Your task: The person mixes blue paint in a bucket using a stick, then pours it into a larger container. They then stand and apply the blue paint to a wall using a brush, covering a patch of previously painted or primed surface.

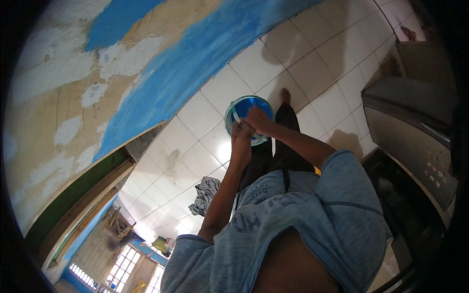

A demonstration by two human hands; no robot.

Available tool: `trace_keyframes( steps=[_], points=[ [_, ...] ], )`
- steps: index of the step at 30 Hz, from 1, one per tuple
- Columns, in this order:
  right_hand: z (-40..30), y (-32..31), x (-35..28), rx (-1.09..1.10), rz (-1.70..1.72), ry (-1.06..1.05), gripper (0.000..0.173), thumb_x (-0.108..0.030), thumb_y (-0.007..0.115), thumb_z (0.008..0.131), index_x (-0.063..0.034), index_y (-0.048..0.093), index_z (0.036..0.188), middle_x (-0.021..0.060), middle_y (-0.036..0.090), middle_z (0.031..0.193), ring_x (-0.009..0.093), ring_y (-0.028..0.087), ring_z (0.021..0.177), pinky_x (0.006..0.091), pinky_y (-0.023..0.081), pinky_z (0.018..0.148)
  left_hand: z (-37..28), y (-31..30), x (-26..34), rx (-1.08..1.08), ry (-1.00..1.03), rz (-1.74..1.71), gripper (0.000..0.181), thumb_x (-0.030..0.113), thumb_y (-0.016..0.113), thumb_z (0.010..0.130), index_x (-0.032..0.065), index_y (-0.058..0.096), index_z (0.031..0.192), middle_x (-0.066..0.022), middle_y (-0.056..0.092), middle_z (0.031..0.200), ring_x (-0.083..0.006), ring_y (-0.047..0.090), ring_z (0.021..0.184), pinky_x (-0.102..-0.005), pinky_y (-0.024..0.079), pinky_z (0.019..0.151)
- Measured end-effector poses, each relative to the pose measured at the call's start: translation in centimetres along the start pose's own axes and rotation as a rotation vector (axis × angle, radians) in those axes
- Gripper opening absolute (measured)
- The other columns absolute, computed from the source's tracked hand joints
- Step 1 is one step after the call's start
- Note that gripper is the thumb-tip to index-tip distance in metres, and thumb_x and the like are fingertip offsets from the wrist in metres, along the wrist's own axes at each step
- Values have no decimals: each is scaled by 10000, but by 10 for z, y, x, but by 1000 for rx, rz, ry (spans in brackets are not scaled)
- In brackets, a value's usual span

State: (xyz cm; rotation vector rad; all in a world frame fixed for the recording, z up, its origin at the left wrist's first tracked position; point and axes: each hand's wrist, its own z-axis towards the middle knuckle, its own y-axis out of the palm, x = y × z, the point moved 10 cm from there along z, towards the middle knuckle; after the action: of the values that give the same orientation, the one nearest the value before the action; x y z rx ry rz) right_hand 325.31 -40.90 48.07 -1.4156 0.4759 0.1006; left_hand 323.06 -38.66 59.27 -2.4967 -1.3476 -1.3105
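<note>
A bucket (228,126) with a green-edged rim holds bright blue paint (242,107). It is in front of my legs, over the tiled floor; whether it hangs or stands cannot be seen clearly. My left hand (242,135) is closed around its pale bail handle (235,112), which crosses the opening. My right hand (259,121) is over the paint, its fingers curled and close to my left hand. Whether anything is in those fingers is too small and shadowed to tell.
A wall with wet-looking blue paint (176,73) and bare patches runs along the left. Grey crumpled cloth (206,196) lies on the white floor tiles (199,117). A dark refrigerator-like cabinet (406,128) stands at right. A blurred person (113,238) appears by the far door.
</note>
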Motion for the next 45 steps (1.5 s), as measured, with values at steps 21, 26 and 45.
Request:
trace_keyframes(
  steps=[21, 26, 45],
  points=[
    [-26, 83, -48, -673, 263, 34, 116, -209, 692, 628, -126, 674, 707, 105, 654, 748, 295, 623, 839, 454, 398, 815, -43, -60, -40, -13, -5, 258, 160, 65, 490, 859, 26, 448, 1008, -39, 470, 905, -119, 467, 840, -257, 393, 778],
    [4, 29, -46, -226, 228, -136, 72, -171, 666, 623, -111, 628, 639, 76, 617, 703, 271, 585, 843, 424, 411, 776, -52, -61, -47, 16, -106, 26, 154, 73, 463, 890, 22, 447, 1034, -33, 452, 879, -108, 449, 809, -245, 387, 754],
    [-21, 30, -34, -289, 271, 109, 107, -133, 691, 638, -42, 641, 666, 137, 617, 714, 300, 631, 712, 404, 490, 608, -28, -35, -28, 13, -68, 91, 191, 67, 488, 791, 63, 455, 978, -13, 441, 856, -114, 421, 801, -248, 343, 762]
  ],
)
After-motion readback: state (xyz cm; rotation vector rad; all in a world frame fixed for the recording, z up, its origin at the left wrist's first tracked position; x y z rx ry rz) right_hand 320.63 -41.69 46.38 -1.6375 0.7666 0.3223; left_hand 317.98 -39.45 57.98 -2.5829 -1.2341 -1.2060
